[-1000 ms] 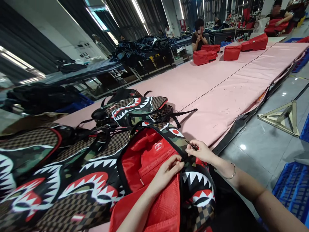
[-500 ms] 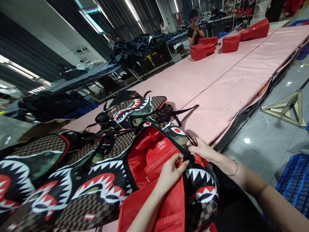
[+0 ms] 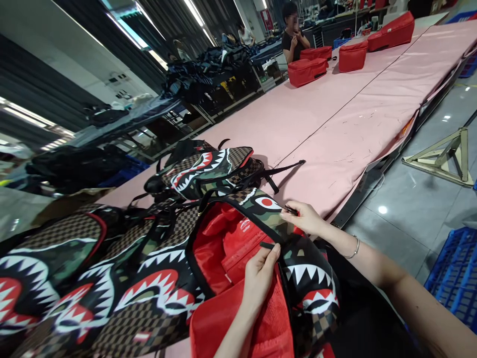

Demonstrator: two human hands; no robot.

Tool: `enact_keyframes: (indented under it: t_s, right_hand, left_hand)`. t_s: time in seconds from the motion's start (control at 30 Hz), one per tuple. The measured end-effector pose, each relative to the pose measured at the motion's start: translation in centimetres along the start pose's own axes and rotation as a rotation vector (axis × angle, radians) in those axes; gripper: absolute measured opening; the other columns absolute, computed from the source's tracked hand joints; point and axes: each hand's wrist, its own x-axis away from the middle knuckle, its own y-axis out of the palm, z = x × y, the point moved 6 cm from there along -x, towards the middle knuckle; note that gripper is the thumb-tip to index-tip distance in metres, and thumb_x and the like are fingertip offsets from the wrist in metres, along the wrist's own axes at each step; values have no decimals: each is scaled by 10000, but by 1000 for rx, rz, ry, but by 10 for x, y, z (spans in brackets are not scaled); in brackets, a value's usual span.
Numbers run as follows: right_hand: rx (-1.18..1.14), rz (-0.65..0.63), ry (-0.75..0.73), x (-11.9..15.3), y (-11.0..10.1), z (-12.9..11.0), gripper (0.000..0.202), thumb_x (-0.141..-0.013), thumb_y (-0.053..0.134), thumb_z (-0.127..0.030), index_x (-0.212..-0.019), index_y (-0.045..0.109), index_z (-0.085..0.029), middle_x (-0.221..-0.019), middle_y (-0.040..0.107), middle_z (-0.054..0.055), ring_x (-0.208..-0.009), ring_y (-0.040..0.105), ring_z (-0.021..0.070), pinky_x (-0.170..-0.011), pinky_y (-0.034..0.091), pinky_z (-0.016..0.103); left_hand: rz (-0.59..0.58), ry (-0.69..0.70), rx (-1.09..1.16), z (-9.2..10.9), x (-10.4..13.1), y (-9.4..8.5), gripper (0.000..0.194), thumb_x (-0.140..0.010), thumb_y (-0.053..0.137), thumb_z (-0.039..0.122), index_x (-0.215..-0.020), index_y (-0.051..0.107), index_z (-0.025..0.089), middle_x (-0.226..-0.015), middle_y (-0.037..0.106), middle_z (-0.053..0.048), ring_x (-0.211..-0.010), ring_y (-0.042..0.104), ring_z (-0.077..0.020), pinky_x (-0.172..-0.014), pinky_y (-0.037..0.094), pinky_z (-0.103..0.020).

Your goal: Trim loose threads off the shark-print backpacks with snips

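An open backpack [image 3: 274, 217] with camouflage, checks and a shark-mouth print lies in front of me, its red lining [image 3: 212, 258] showing. My left hand [image 3: 259, 273] is over the opening, thumb and fingers pinching a small dark strip [image 3: 267, 245] near the zipper edge. Beyond it, my right hand [image 3: 303, 218] is closed around small dark thread snips [image 3: 291, 211], mostly hidden by the fingers, beside the printed eye. A red piece of fabric [image 3: 298, 231] shows just under that hand.
More shark-print backpacks [image 3: 156, 278] lie to the left, and another [image 3: 208, 166] sits behind. Red bags [image 3: 307, 72] stand far down the pink-covered table [image 3: 335, 134], near a seated person [image 3: 294, 37]. A blue crate [image 3: 452, 283] and metal stand [image 3: 441, 156] are on the floor at right.
My left hand has drawn back slightly from the bag's edge, lifting the dark strip into view. My right hand has shifted a little up and away from the zipper. The view has tilted slightly.
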Motion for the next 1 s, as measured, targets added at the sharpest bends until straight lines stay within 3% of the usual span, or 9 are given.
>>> enact_keyframes:
  t_s: [0.17, 0.27, 0.4, 0.57, 0.67, 0.83, 1.0]
  right_hand:
    - [56, -84, -8, 25, -4, 21, 270, -735, 620, -334, -959, 581, -191, -775, 571, -13, -702, 533, 134, -672, 423, 254]
    - [-21, -119, -60, 32, 2, 15, 234, -761, 605, -354, -925, 593, -189, -872, 598, 15, -774, 561, 148, -723, 434, 266]
    - [72, -229, -174, 31, 14, -2, 354, -764, 614, -371, -1070, 519, -219, -980, 591, 27, -880, 553, 171, -777, 423, 286]
    - [102, -213, -329, 29, 11, -10, 154, -841, 524, -324, -920, 560, -196, -831, 594, 14, -734, 554, 132, -696, 431, 253]
    - [141, -245, -420, 29, 9, -10, 136, -839, 537, -306, -822, 582, -179, -758, 606, 17, -686, 554, 130, -657, 425, 244]
    - [249, -362, -506, 24, 12, -17, 120, -828, 562, -290, -850, 591, -176, -794, 620, 28, -728, 553, 140, -694, 419, 249]
    - [332, -472, -582, 18, 17, -31, 116, -826, 565, -275, -842, 599, -166, -768, 609, 25, -706, 544, 140, -676, 405, 243]
  left_hand:
    - [45, -68, 241, -20, 7, -18, 338, -650, 611, 497, -620, 608, 160, -697, 613, -22, -741, 551, -181, -737, 447, -305]
    - [56, -68, 299, -33, 7, -28, 325, -623, 636, 493, -604, 623, 168, -708, 624, -26, -748, 564, -189, -755, 457, -334]
    - [81, -87, 340, -44, 10, -34, 297, -610, 658, 465, -593, 639, 170, -720, 625, -20, -722, 559, -173, -759, 454, -332]
    - [111, -100, 516, -39, 16, -31, 248, -583, 705, 410, -638, 667, 170, -753, 632, -20, -771, 570, -183, -777, 441, -322]
    - [120, -98, 565, -35, 18, -28, 234, -575, 718, 387, -624, 668, 163, -746, 632, -21, -760, 568, -180, -764, 436, -308]
    - [125, -101, 583, -34, 17, -25, 240, -580, 717, 366, -700, 690, 160, -730, 635, -28, -764, 567, -187, -792, 415, -319]
    - [116, -87, 610, -29, 17, -24, 196, -572, 732, 344, -607, 669, 162, -650, 587, 6, -655, 525, -135, -773, 410, -292]
